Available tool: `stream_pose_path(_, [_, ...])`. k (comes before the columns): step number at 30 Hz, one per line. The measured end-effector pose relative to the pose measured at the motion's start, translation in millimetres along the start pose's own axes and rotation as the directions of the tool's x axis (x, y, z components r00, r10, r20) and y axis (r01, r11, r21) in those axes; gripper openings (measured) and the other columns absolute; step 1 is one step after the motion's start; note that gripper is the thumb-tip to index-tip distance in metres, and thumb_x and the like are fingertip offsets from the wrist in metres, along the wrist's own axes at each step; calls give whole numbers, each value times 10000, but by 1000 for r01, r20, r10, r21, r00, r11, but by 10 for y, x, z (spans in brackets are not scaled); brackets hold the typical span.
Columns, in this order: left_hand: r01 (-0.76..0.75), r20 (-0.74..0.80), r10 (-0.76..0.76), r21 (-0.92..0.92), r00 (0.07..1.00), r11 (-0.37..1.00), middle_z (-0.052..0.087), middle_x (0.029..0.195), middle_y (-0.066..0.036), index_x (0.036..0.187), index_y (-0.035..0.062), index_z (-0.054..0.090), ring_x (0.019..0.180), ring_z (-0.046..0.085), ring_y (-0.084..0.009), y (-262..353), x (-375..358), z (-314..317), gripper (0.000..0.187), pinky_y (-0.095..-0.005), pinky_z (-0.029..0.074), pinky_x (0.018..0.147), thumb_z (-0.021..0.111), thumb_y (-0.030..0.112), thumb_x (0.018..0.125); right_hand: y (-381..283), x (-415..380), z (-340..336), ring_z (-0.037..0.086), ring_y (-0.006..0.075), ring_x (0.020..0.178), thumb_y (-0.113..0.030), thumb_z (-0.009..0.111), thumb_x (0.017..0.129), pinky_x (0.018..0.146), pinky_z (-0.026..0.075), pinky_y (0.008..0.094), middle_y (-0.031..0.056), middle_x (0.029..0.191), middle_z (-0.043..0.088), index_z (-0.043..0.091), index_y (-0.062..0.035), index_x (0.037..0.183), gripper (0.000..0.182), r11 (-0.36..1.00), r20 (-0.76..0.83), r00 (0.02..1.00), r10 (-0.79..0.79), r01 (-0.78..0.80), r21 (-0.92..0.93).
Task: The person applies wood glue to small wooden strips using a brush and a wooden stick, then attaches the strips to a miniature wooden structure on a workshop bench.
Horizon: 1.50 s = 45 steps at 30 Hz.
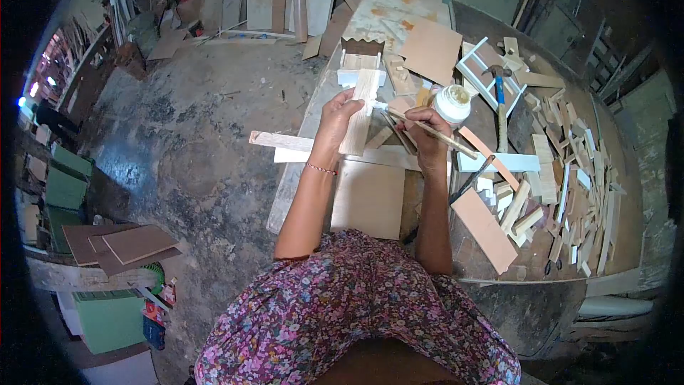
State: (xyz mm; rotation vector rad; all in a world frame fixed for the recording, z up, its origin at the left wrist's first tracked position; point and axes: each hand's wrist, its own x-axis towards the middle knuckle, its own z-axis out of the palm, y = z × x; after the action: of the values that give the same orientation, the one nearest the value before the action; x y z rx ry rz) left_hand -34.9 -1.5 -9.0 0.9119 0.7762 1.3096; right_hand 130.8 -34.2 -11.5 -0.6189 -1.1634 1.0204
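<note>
My left hand is closed around a narrow, pale wooden board and holds it tilted over the bench. In my right hand is a paintbrush with a long wooden handle. Its pale tip meets the right edge of the board, where something white shows. Just beyond my right hand stands an open white jar with whitish contents. Behind the board sits a small white-and-wood frame piece with a wavy top edge.
A hammer with a blue-banded handle lies right of the jar, near a white wooden frame. Many wood offcuts cover the right side. A strip of wood sticks out left. Brown panels lie low at left.
</note>
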Motion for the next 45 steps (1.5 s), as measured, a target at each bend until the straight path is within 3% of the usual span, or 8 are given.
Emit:
stream_pose_path(5, [15,-50,-14,20,999,1000,570,839,-67,1023,-31,477,679,546,-109,-7,-4,-8,290,-210,439,605,495,63,748,-22,-27,-14,550,136,647,45,548,712,605,464,242,68,736,531,529,18,754,53,1000,68,998,15,-14,-9])
stream_pose_path(14, [8,-22,-8,2,1000,1000,565,870,-76,1040,-37,465,715,543,-107,-15,-9,-2,312,-212,440,615,500,60,745,0,0,7,548,140,680,35,552,705,634,491,256,72,764,516,516,21,740,52,995,7,1000,21,-20,-95])
stream_pose_path(17, [5,-49,-5,-7,999,1000,564,846,-64,1024,-38,487,710,529,-98,-13,-11,-6,300,-210,424,632,513,53,739,-38,-19,29,547,140,674,36,550,706,629,491,259,72,760,517,516,23,741,50,998,43,998,50,-49,-30])
stream_pose_path(26, [10,-23,-10,3,1000,1000,562,894,-85,1073,-46,441,713,552,-118,13,-35,30,345,-224,452,622,483,51,745,-9,11,31,544,131,663,44,545,707,634,479,244,67,760,521,515,15,737,51,992,3,999,-33,33,-119])
stream_pose_path(32, [7,-33,-5,53,999,999,564,869,-87,1062,-46,447,695,554,-118,-28,9,-28,329,-223,455,619,475,50,748,-43,-16,13,544,126,659,54,545,703,603,458,228,72,739,528,523,20,752,64,994,105,994,-25,36,-103])
stream_pose_path(35, [-11,-34,14,65,999,998,564,861,-90,1059,-49,447,694,555,-118,-17,-4,-19,329,-223,459,617,477,52,748,18,-2,5,546,127,661,50,545,705,604,460,228,71,739,526,520,18,751,61,999,67,997,-30,32,-29])
stream_pose_path(41, [-16,-28,17,37,999,999,564,872,-90,1057,-53,444,697,555,-120,15,-37,29,335,-225,461,615,488,57,744,-11,6,50,547,128,658,52,548,706,602,463,232,74,744,525,516,17,744,60,995,-1,1000,-30,30,-98])
stream_pose_path(45, [-28,-20,29,26,999,999,561,885,-89,1064,-51,439,707,554,-122,-27,1,-30,347,-225,459,621,496,61,741,-9,-16,4,546,124,653,43,552,709,602,462,231,77,749,529,517,18,743,56,998,67,998,0,4,-63])
